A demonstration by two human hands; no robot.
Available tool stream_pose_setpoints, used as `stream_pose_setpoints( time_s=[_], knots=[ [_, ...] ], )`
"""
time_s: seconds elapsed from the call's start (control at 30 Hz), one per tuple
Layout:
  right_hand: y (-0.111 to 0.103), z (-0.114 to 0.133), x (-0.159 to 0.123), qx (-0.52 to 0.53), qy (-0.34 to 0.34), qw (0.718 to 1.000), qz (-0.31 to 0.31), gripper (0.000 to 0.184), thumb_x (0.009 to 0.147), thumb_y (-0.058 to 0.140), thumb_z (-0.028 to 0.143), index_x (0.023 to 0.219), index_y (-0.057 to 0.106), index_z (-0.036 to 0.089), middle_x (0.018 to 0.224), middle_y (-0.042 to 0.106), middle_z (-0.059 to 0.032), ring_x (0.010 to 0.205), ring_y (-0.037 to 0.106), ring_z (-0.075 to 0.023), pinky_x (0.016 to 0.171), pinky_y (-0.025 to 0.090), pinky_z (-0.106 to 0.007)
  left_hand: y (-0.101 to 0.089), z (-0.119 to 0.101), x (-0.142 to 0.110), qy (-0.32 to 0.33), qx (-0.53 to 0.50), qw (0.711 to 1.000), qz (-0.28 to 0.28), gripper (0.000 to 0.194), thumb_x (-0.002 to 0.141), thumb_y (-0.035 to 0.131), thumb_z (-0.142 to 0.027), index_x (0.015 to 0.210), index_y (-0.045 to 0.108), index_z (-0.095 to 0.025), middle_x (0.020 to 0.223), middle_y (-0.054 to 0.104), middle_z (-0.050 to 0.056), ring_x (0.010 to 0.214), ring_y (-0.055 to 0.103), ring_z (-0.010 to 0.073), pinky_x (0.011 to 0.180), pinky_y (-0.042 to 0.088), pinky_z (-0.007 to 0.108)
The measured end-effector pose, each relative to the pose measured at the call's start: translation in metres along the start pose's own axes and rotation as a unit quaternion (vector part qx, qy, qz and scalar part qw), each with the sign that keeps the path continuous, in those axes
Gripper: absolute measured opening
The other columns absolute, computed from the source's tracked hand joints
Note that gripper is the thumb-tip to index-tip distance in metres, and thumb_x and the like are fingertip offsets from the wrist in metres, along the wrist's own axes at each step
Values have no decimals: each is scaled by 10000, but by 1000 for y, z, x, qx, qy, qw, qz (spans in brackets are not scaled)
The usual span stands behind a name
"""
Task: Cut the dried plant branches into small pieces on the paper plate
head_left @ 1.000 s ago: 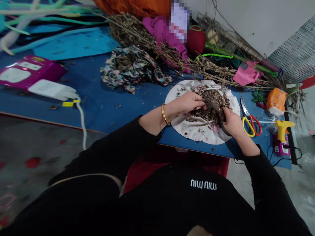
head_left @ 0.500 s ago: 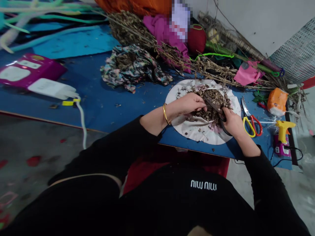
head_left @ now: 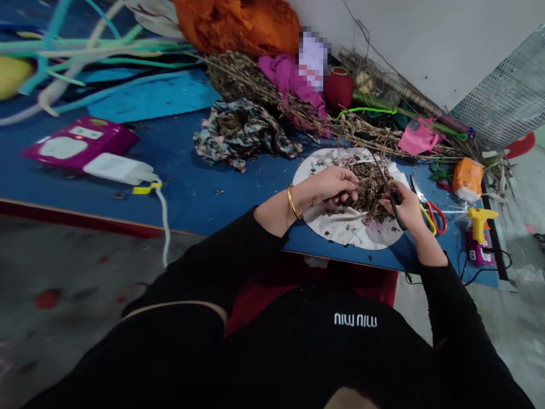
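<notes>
A white round sheet [head_left: 336,227] lies on the blue table [head_left: 183,170] with a heap of dried plant cuttings [head_left: 368,184] on it. My left hand [head_left: 330,184], with a gold bangle at the wrist, is closed in a pinch on some of the dried plant bits at the heap's left edge. My right hand [head_left: 406,207] grips dark scissors [head_left: 385,182], whose blades point up and away over the heap.
Red-and-yellow scissors [head_left: 430,210] and a yellow glue gun [head_left: 479,221] lie right of the sheet. Dried branches [head_left: 323,116], a patterned cloth [head_left: 242,133], pink and orange fabric sit behind. A magenta power strip [head_left: 80,147] with a white plug is at left.
The scissors have swung from lying low across the heap to pointing upward. The view has shifted, so everything sits slightly lower and to the right.
</notes>
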State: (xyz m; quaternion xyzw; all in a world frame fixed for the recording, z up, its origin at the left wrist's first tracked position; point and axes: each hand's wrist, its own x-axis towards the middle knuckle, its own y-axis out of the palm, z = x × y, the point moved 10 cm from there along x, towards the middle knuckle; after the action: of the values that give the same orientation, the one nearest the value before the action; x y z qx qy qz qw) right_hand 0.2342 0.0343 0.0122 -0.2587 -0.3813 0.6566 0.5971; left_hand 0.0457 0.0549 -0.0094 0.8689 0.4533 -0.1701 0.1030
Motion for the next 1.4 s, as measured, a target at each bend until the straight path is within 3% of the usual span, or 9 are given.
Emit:
stream_pose_setpoints(
  time_s=[0.07, 0.3, 0.57, 0.73, 0.87, 0.97, 1.07, 1.23, 1.4],
  knots=[
    [-2, 1, -1, 12, 32, 999, 3, 557, 798, 658, 504, 1270, 620, 211, 959, 738, -38, 833, 668, -205, 776, 530, -346, 1, -3, -1, 7, 8, 1000, 3, 94, 959, 610, -157, 868, 630, -173, 677, 649, 8, 415, 432, 44, 399, 320, 193],
    [-18, 9, -10, -205, 85, 974, -51, 552, 846, 639, 477, 1334, 618, 221, 1135, 739, -108, 985, 683, -287, 814, 518, -388, -4, -11, -5, 25, 42, 999, -12, 69, 971, 599, -149, 916, 635, -169, 616, 568, -26, 407, 420, 50, 407, 327, 205],
    [4, 9, -16, -188, 13, 982, 20, 655, 825, 667, 363, 1422, 559, 117, 1317, 640, -192, 1188, 630, -312, 1030, 485, -422, -8, -17, 0, 59, 3, 997, -43, 117, 982, 540, -61, 945, 617, -141, 732, 609, -3, 497, 505, 50, 446, 386, 203],
    [1, 16, -14, -217, 6, 969, 121, 815, 753, 776, 329, 1490, 493, 128, 1348, 615, -189, 1213, 609, -306, 1013, 483, -391, -5, -14, 3, 56, -2, 998, -38, 135, 979, 542, -68, 914, 640, -133, 723, 631, 0, 475, 501, 48, 423, 380, 202],
    [-12, 26, -9, -264, 17, 960, 91, 511, 829, 739, 385, 1300, 663, 203, 1153, 688, -128, 1062, 658, -283, 903, 488, -361, -4, -9, 7, 59, 7, 997, -38, 143, 966, 548, -78, 904, 663, -136, 692, 626, -8, 473, 506, 58, 415, 387, 194],
    [-14, 39, -2, -150, 2, 989, -7, 316, 899, 649, 370, 1176, 697, 225, 1064, 707, -76, 928, 657, -217, 841, 487, -328, -1, -9, 9, 78, 32, 996, -23, 139, 942, 571, -86, 852, 665, -137, 675, 616, -11, 471, 495, 57, 407, 376, 179],
    [6, 46, 5, 5, -4, 999, -49, 218, 868, 655, 379, 1023, 697, 233, 871, 699, -18, 803, 622, -185, 762, 480, -309, 5, -10, 8, 89, 43, 995, -1, 129, 910, 598, -106, 801, 656, -144, 625, 594, -20, 453, 476, 57, 401, 357, 168],
    [40, 38, 9, 273, 57, 959, -44, 215, 815, 642, 444, 818, 611, 231, 663, 609, 40, 598, 573, -137, 607, 471, -281, 3, -8, 5, 64, 52, 996, -17, 96, 869, 607, -121, 782, 636, -148, 587, 584, -28, 437, 476, 61, 402, 356, 161],
    [43, 29, 3, 363, 109, 924, -40, 342, 729, 724, 536, 751, 583, 225, 625, 585, 40, 527, 527, -109, 493, 426, -249, 1, -3, 10, 77, 78, 994, -18, 46, 847, 626, -190, 817, 641, -157, 611, 604, -23, 442, 480, 65, 408, 356, 160]
  ],
)
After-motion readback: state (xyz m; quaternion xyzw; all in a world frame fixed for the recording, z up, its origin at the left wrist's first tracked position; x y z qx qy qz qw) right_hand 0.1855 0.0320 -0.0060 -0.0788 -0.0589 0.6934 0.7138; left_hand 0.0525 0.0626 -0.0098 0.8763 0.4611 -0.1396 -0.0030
